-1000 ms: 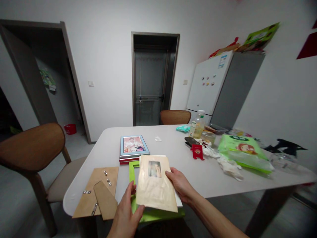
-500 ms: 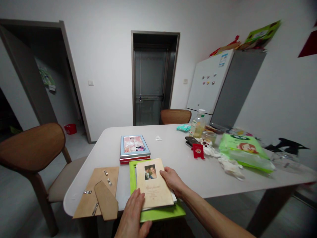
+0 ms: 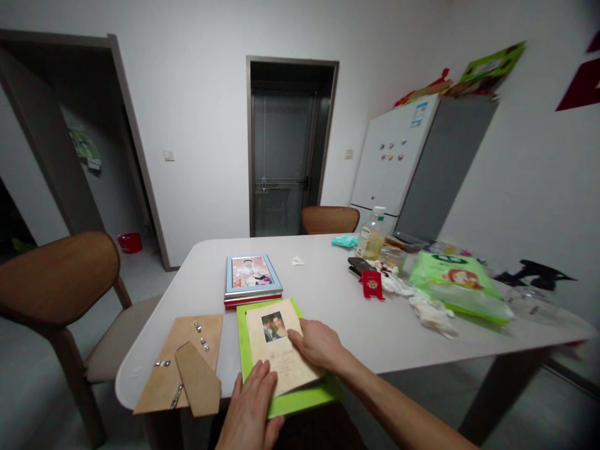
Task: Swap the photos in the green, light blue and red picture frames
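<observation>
A cream paper insert (image 3: 281, 367) with a small photo of two people and faint lettering lies over a lime-green picture frame (image 3: 300, 406) at the table's near edge. My right hand (image 3: 316, 345) grips the insert by its right edge, thumb on top and the other fingers mostly hidden. On the lower left corner rests my left hand (image 3: 253, 400), fingers stretched flat over the insert and frame edge, thumb apart. Left of the frame lies a brown backing board (image 3: 199, 359) with metal clips and a fold-out stand (image 3: 199, 381).
Behind the green frame is a stack topped by a light-blue picture frame (image 3: 252, 290). To the right are a red card stand (image 3: 372, 285), a dark phone (image 3: 360, 267), a bottle (image 3: 372, 236), crumpled tissues (image 3: 434, 315) and a green tissue pack (image 3: 459, 281). A wooden chair (image 3: 60, 275) stands left.
The insert has shifted left and sits more squarely within the green frame. Both hands moved slightly with it, the right one further left. The camera view turned a little.
</observation>
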Demonstrator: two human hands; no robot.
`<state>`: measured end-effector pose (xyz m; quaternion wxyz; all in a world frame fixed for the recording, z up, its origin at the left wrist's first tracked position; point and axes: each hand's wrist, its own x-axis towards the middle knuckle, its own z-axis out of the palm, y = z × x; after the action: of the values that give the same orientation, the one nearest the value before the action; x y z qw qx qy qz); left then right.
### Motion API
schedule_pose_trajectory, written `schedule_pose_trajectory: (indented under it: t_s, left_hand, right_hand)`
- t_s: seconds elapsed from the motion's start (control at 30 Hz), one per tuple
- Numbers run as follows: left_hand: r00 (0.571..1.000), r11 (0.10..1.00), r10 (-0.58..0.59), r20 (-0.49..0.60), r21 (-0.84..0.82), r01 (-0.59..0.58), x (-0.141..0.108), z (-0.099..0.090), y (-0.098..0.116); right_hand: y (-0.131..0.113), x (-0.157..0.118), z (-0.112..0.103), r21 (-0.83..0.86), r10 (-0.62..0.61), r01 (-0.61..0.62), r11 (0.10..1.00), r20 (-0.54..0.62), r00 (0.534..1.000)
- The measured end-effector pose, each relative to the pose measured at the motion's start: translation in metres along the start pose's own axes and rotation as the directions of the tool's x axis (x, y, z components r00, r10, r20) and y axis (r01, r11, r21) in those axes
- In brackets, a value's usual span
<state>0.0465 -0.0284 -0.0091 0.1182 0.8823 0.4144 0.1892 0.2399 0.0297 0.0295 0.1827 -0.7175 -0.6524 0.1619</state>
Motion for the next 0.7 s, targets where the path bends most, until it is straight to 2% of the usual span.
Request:
schedule_pose_trajectory:
  t_s: [0.1,0.17,0.33,0.47,0.53,0.6,0.67,0.7]
  left_hand:
    - [0.999,0.999,-0.009,0.036,0.032,0.008,0.002,-0.001,0.002]
    - [0.999,0.999,-0.004,0.034,0.041,0.003,0.002,-0.001,0.002]
    - [0.999,0.998,0.016,0.043,0.053,-0.018,0.003,-0.003,0.002]
    - [0.998,0.996,0.036,0.052,0.074,-0.040,0.003,-0.003,0.002]
    - [0.996,0.994,0.083,0.015,0.074,-0.084,0.000,-0.004,-0.002]
    - [0.988,0.987,0.139,-0.070,0.086,-0.133,-0.008,-0.009,-0.013]
    - [0.968,0.981,0.170,-0.183,0.129,-0.148,-0.021,-0.020,-0.034]
    - [0.966,0.982,0.137,-0.217,0.161,-0.103,-0.029,-0.026,-0.049]
  right_hand:
    - [-0.001,-0.007,0.005,-0.219,-0.048,0.033,0.975,-0.065,0.997]
    - [0.001,-0.011,0.011,-0.278,-0.095,0.062,0.959,-0.106,0.990]
    - [0.005,-0.016,0.027,-0.295,-0.110,0.082,0.952,-0.077,0.991]
    - [0.008,-0.011,0.028,-0.249,-0.102,0.083,0.965,-0.062,0.993]
    - [0.009,-0.008,0.026,-0.236,-0.117,0.102,0.967,-0.053,0.992]
    - [0.007,-0.006,0.023,-0.230,-0.143,0.128,0.965,-0.047,0.989]
    - [-0.004,-0.009,0.020,-0.204,-0.186,0.169,0.964,-0.069,0.980]
    - [-0.013,-0.012,0.020,-0.180,-0.221,0.203,0.963,-0.087,0.971]
